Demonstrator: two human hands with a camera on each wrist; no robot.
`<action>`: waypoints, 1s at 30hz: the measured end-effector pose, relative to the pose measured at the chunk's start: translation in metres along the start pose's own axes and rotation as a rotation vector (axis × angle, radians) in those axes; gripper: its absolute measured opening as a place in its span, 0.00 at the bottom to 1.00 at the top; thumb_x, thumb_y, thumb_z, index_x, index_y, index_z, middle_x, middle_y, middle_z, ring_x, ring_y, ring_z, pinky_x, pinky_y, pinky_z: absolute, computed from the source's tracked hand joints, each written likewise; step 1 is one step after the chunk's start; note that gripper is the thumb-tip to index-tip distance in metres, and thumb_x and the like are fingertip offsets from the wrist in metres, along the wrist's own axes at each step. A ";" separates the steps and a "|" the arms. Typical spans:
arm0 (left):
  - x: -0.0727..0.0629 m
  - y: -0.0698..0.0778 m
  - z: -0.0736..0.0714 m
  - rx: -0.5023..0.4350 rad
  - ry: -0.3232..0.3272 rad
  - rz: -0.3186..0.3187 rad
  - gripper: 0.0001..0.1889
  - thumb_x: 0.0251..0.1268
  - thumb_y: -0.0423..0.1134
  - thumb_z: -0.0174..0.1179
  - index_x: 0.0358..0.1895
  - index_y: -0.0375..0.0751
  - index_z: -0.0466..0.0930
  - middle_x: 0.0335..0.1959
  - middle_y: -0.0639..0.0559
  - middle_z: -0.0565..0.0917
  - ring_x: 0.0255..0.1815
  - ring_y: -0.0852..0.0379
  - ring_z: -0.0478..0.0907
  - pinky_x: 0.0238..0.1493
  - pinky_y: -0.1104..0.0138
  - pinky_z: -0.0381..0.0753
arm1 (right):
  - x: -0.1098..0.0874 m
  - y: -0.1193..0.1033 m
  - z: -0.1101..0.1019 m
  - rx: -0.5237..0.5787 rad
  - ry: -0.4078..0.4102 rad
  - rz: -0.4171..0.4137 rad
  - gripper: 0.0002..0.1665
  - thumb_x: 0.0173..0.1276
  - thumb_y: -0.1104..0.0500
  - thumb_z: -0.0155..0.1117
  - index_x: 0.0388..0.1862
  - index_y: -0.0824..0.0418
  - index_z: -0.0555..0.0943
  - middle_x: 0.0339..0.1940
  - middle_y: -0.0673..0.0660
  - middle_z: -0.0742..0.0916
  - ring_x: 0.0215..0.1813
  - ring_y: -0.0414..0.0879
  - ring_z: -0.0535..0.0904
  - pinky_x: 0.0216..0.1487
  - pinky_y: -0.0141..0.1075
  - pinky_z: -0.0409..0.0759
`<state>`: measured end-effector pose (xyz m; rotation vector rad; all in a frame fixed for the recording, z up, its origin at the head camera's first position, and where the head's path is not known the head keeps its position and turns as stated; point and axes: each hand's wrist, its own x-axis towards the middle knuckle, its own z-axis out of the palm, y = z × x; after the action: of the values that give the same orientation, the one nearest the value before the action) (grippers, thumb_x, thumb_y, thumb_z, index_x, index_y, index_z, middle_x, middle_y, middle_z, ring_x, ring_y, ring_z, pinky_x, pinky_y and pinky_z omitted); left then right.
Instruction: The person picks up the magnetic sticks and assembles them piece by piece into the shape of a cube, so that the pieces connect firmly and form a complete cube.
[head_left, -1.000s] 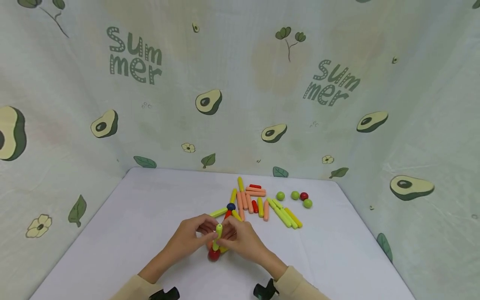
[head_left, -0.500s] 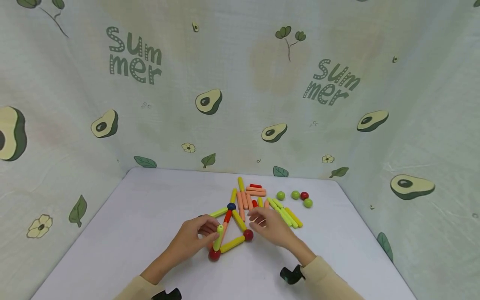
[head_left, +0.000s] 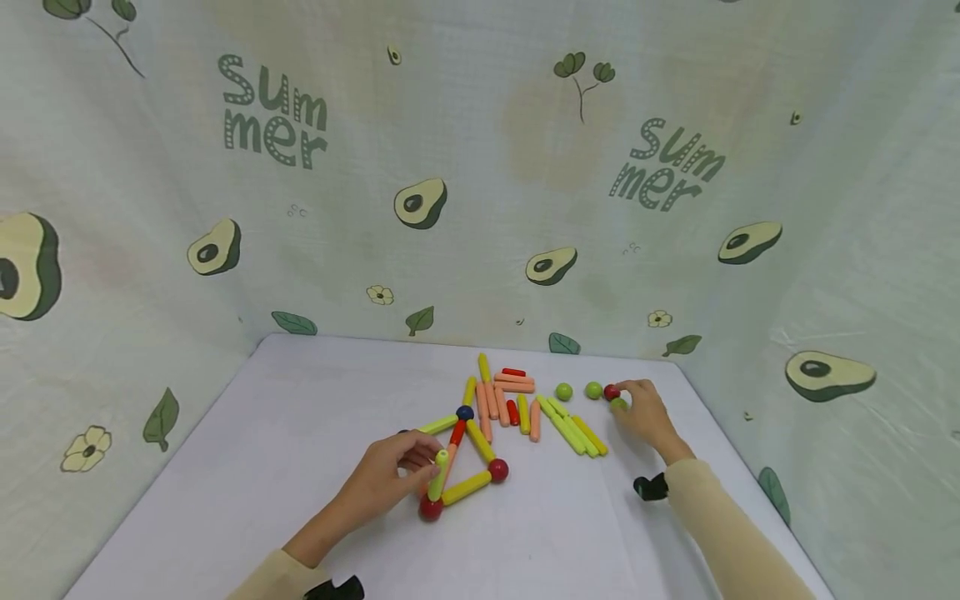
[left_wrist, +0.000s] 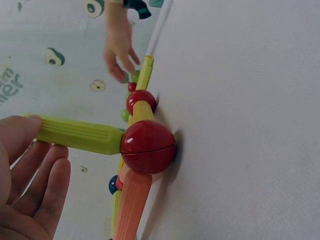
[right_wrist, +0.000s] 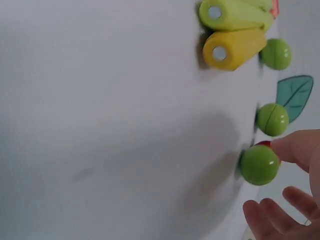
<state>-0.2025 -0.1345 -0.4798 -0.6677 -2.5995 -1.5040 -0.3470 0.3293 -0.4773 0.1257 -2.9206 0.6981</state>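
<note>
The near red ball (head_left: 431,509) sits on the table (head_left: 555,542). A light green stick (head_left: 438,481) stands up from it, and the left hand (head_left: 381,479) pinches the stick near its top. Past that ball is a blue ball (head_left: 465,413). Far to its right, the right hand (head_left: 649,417) is at the far red ball (head_left: 611,392) and a green ball (head_left: 618,404); I can't tell if it grips one.
</note>
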 end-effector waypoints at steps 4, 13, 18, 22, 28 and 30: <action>0.000 0.001 0.000 -0.019 -0.009 0.003 0.13 0.72 0.39 0.71 0.55 0.55 0.83 0.45 0.65 0.86 0.44 0.64 0.85 0.49 0.69 0.87 | 0.003 0.013 0.004 -0.018 -0.052 -0.011 0.26 0.72 0.65 0.64 0.67 0.73 0.77 0.66 0.79 0.75 0.65 0.74 0.74 0.69 0.69 0.71; 0.000 0.002 0.000 -0.014 -0.010 -0.004 0.13 0.72 0.41 0.71 0.55 0.54 0.83 0.44 0.66 0.86 0.44 0.64 0.85 0.49 0.69 0.86 | 0.000 0.013 0.007 -0.040 -0.071 -0.058 0.20 0.72 0.65 0.69 0.61 0.70 0.82 0.55 0.71 0.85 0.51 0.62 0.81 0.60 0.61 0.81; 0.000 0.002 0.000 -0.014 -0.009 -0.008 0.13 0.71 0.40 0.72 0.54 0.53 0.83 0.44 0.64 0.86 0.44 0.64 0.85 0.49 0.69 0.87 | -0.007 -0.003 0.008 0.014 -0.041 -0.069 0.21 0.72 0.61 0.70 0.61 0.69 0.82 0.55 0.67 0.87 0.48 0.57 0.84 0.54 0.53 0.85; 0.000 0.002 0.001 -0.008 -0.002 -0.009 0.13 0.71 0.40 0.72 0.54 0.53 0.83 0.44 0.64 0.86 0.43 0.64 0.85 0.48 0.69 0.87 | -0.017 -0.035 0.007 0.103 0.016 -0.159 0.19 0.72 0.62 0.72 0.59 0.67 0.83 0.53 0.65 0.89 0.46 0.53 0.86 0.51 0.49 0.87; 0.000 0.001 0.001 -0.002 0.021 -0.015 0.13 0.70 0.41 0.73 0.53 0.54 0.83 0.43 0.66 0.86 0.43 0.65 0.85 0.48 0.69 0.87 | -0.040 -0.110 0.005 0.246 0.002 -0.290 0.21 0.70 0.60 0.77 0.60 0.60 0.85 0.55 0.57 0.89 0.46 0.48 0.87 0.50 0.38 0.89; 0.000 0.001 0.001 0.000 0.028 -0.016 0.13 0.70 0.41 0.73 0.52 0.54 0.83 0.43 0.66 0.86 0.42 0.64 0.84 0.48 0.69 0.87 | -0.049 -0.134 0.006 0.299 -0.032 -0.327 0.22 0.71 0.59 0.77 0.62 0.59 0.85 0.55 0.55 0.89 0.47 0.46 0.87 0.49 0.35 0.88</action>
<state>-0.2016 -0.1331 -0.4796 -0.6229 -2.5901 -1.5068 -0.2844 0.2103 -0.4303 0.6325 -2.7049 1.0691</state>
